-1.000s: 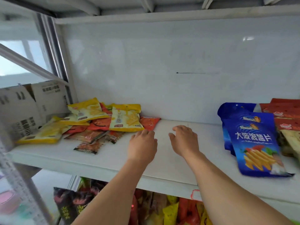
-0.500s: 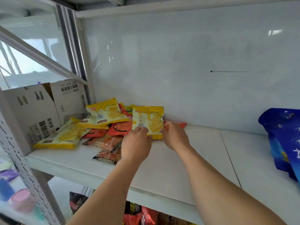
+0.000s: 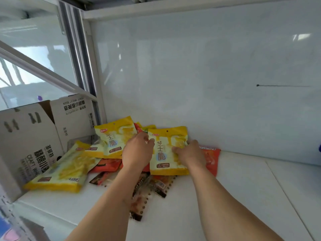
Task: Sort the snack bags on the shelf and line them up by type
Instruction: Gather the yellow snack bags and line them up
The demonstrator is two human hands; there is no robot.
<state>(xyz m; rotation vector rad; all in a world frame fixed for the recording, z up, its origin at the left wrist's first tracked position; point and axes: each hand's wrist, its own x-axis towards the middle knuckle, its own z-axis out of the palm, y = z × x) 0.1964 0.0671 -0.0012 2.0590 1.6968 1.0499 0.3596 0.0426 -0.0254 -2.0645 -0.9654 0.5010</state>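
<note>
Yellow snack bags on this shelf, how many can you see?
3 clearly: one in both hands, one behind the left hand, one lying front left. Yellow edges beneath suggest more are hidden.

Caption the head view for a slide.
Both hands, left and right, grip a yellow snack bag atop the pile.

White shelf board (image 3: 243, 197) across the bottom of the frame, shiny white back wall (image 3: 199, 75) with a thin dark line at right, grey metal post (image 3: 76, 49) upper left, bright window (image 3: 26, 54) far left, cardboard box (image 3: 31, 136) at left
</note>
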